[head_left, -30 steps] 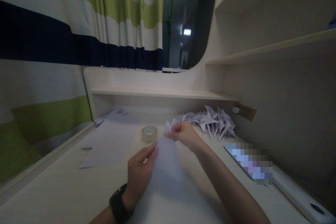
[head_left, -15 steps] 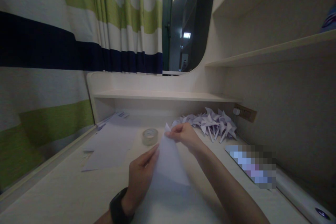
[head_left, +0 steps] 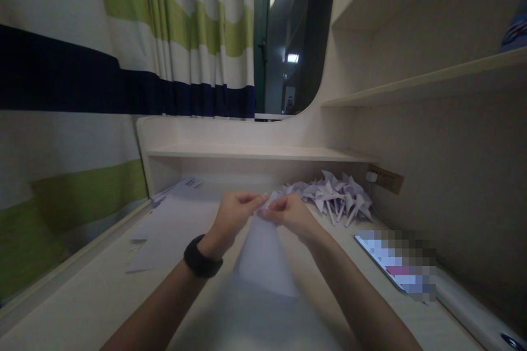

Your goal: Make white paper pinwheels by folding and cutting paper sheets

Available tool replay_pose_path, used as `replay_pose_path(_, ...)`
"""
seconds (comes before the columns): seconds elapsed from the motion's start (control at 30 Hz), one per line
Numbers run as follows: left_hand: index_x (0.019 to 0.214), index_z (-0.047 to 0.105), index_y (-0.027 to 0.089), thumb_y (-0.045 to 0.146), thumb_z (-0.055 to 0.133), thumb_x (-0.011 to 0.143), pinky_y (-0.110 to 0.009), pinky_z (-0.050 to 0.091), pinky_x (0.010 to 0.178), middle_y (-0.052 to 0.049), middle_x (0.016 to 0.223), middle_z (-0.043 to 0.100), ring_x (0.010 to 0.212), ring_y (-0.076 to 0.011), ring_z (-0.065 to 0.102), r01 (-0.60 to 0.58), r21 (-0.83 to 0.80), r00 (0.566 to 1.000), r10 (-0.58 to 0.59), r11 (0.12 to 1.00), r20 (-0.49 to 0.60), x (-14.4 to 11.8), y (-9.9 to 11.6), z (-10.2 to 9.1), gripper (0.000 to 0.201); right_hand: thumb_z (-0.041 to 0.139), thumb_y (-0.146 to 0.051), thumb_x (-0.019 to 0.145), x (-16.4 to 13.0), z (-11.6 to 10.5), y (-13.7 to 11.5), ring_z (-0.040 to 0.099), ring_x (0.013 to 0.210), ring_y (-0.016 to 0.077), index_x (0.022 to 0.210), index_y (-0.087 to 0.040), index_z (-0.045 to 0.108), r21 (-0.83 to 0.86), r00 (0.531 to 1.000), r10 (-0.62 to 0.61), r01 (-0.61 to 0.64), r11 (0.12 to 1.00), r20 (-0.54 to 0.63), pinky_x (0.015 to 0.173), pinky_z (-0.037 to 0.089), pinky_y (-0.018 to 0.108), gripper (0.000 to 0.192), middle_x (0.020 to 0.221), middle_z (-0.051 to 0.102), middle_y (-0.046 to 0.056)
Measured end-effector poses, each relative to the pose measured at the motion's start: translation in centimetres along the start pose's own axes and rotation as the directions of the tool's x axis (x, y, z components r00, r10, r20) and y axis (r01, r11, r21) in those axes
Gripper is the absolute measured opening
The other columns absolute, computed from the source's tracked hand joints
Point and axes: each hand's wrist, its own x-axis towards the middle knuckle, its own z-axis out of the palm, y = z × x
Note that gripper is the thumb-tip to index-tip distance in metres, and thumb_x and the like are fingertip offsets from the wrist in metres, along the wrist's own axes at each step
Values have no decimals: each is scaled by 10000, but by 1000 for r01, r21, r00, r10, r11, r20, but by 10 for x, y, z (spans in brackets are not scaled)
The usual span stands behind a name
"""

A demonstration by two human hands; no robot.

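Near the centre of the frame, the left hand (head_left: 234,213) and the right hand (head_left: 288,213) meet at the far tip of a pale folded paper sheet (head_left: 265,255), each pinching it between thumb and fingers. The sheet hangs from that shared grip, widening down toward the lower middle over the desk (head_left: 82,307). A black wristband (head_left: 200,258) sits on the left wrist. A pile of folded paper pinwheels (head_left: 333,194) lies right of centre, loose sheets (head_left: 173,225) left. No writing is readable.
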Motion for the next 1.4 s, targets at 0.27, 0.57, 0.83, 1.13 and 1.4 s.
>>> replay_pose_path(0.27,673,738,128,453,699,715,-215,396,470,-36,583,667,528,-133,551,7,-16,995,-8,1000,-103,1,0,1,330,768,-493,610,4,2,12,383,413,69,529,-127,654,-35,997,-22,19,999,-72,415,249,215,391,440,514,-21)
replay_pose_path(0.57,682,739,131,506,726,676,-223,432,483,-46,603,686,543,-148,585,-32,-72,993,23,997,-120,3,1,-4,375,737,-540,628,6,9,20,450,442,96,630,-99,717,16,997,1,0,1000,-82,440,302,224,441,515,603,31)
replay_pose_path(0.83,687,749,139,481,731,688,-234,427,518,-45,626,694,578,-156,592,-4,-86,997,-3,996,-82,4,4,-8,342,770,-495,601,7,11,21,440,423,94,585,-105,703,10,988,-6,8,1000,-152,427,291,228,396,489,586,25)
replay_pose_path(1.13,647,732,125,352,715,695,-229,375,533,-35,606,653,573,-128,527,49,-161,998,-54,986,-28,-1,6,-8,233,770,-493,622,4,14,17,475,477,107,677,-101,745,112,990,-52,67,991,-133,469,326,228,397,555,635,37)
replay_pose_path(1.4,644,749,160,231,633,705,-244,399,551,-86,736,719,651,-164,587,-4,-127,1000,4,992,-2,-6,26,-13,150,794,-459,600,-3,13,3,473,471,106,619,-117,744,243,994,-74,91,966,-78,500,350,247,346,502,596,13)
